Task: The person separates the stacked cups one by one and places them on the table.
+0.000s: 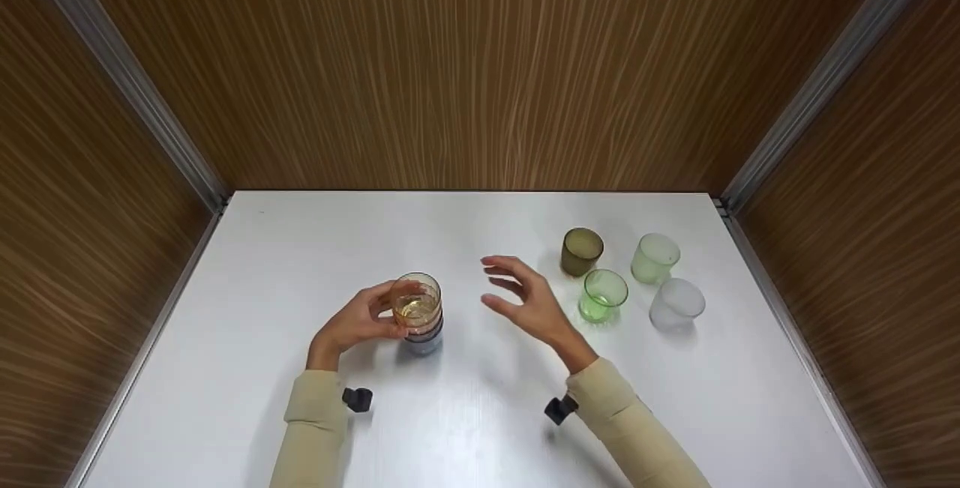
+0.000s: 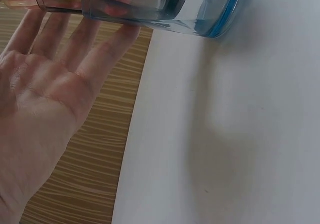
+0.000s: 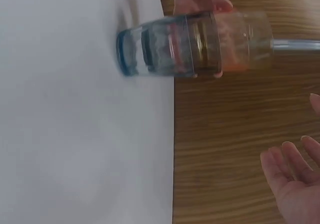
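Observation:
A stack of nested clear glasses (image 1: 421,339) stands on the white table, left of the middle. Its top glass is amber tinted, and the base is blue in the right wrist view. My left hand (image 1: 360,323) holds the stack near its top, with the thumb on the near side and the fingers around the far side. In the left wrist view the fingers reach behind the stack (image 2: 145,9). To the right of it, my right hand (image 1: 534,310) is in the air, its fingers apart and lightly bent, touching nothing. Nearest to that hand is a bright green glass (image 1: 598,310).
Around the green glass stand an olive-brown glass (image 1: 577,263), a pale green frosted glass (image 1: 651,267) and a whitish frosted glass (image 1: 671,312). Wood-grain panels (image 1: 480,83) enclose the white table (image 1: 480,428) at the back and both sides.

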### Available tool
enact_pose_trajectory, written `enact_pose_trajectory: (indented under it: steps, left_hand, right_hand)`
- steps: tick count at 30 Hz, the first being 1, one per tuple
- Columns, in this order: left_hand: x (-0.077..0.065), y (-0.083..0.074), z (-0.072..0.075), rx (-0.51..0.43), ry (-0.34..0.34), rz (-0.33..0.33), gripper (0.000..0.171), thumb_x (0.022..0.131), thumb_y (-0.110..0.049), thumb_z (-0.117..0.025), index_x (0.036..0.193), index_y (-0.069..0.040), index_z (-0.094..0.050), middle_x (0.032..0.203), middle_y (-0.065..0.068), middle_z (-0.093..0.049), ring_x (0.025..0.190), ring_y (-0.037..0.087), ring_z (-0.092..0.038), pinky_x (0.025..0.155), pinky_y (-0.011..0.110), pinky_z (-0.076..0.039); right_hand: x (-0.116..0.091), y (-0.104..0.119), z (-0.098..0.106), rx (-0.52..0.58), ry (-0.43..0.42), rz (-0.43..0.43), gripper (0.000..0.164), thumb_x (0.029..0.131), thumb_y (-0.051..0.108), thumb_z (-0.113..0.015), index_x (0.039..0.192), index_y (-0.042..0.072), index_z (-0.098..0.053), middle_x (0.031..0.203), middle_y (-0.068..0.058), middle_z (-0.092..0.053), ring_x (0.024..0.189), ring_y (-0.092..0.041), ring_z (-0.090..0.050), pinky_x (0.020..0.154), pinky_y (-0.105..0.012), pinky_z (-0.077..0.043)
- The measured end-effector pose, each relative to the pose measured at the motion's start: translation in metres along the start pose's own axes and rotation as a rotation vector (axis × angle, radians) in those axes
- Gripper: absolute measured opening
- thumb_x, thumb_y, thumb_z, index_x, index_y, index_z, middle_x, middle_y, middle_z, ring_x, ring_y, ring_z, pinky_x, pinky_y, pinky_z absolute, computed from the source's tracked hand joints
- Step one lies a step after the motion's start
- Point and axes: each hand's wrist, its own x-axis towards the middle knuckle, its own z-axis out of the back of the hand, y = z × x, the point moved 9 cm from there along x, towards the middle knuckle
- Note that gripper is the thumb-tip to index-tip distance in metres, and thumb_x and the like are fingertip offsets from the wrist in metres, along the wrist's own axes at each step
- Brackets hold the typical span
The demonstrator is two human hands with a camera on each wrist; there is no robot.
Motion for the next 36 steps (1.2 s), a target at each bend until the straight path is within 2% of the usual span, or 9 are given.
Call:
enact_pose_trajectory:
  steps: [6,10,18,22,26,36]
  left_hand:
    - [0.001,0.001,0.0,-0.004,0.003,-0.002,0.077,0.083,-0.004,-0.083,0.151,-0.004,-0.049,0.158,0.017,-0.048,0.142,0.023,-0.049,0.102,0.029,-0.056]
    - [0.001,0.002,-0.001,-0.029,0.015,0.005,0.08,0.081,-0.002,-0.085,0.152,-0.004,-0.048,0.158,0.013,-0.049,0.141,0.02,-0.05,0.104,0.03,-0.055]
    - [0.001,0.003,-0.001,-0.006,0.016,0.013,0.08,0.08,-0.004,-0.087,0.151,-0.009,-0.05,0.157,0.015,-0.049,0.143,0.03,-0.048,0.106,0.033,-0.055]
    - [0.002,0.004,0.0,-0.011,0.017,0.001,0.08,0.08,-0.003,-0.086,0.151,-0.008,-0.05,0.157,0.015,-0.048,0.141,0.025,-0.051,0.105,0.032,-0.055]
    - [0.001,0.004,0.0,-0.023,0.013,-0.001,0.08,0.08,-0.001,-0.085,0.151,-0.006,-0.05,0.157,0.016,-0.049,0.138,0.021,-0.053,0.103,0.032,-0.056]
    - [0.001,-0.001,-0.001,0.005,-0.007,-0.013,0.079,0.079,-0.004,-0.087,0.149,-0.005,-0.051,0.154,0.02,-0.05,0.132,0.021,-0.058,0.102,0.032,-0.057]
  right_hand:
    - [0.008,0.002,-0.028,0.008,0.059,-0.016,0.058,0.09,0.002,-0.077,0.143,-0.004,-0.054,0.145,-0.023,-0.056,0.134,-0.03,-0.057,0.115,-0.046,-0.049]
    - [0.012,0.004,-0.041,0.015,0.081,-0.024,0.058,0.09,0.003,-0.077,0.143,-0.003,-0.054,0.145,-0.023,-0.055,0.135,-0.035,-0.056,0.116,-0.043,-0.048]
    - [0.017,0.006,-0.059,-0.008,0.129,-0.028,0.061,0.089,0.004,-0.079,0.144,-0.003,-0.053,0.146,-0.019,-0.055,0.137,-0.035,-0.055,0.117,-0.04,-0.047]
    - [0.019,0.006,-0.066,-0.017,0.151,-0.033,0.063,0.088,0.005,-0.08,0.145,0.001,-0.054,0.146,-0.02,-0.054,0.138,-0.038,-0.054,0.118,-0.044,-0.045]
    - [0.021,0.004,-0.073,-0.025,0.169,-0.036,0.067,0.086,0.006,-0.083,0.146,0.004,-0.053,0.146,-0.022,-0.053,0.136,-0.037,-0.055,0.119,-0.043,-0.045]
    - [0.022,0.003,-0.084,-0.018,0.178,-0.037,0.069,0.084,0.003,-0.083,0.146,0.001,-0.052,0.145,-0.025,-0.053,0.134,-0.04,-0.055,0.117,-0.041,-0.047]
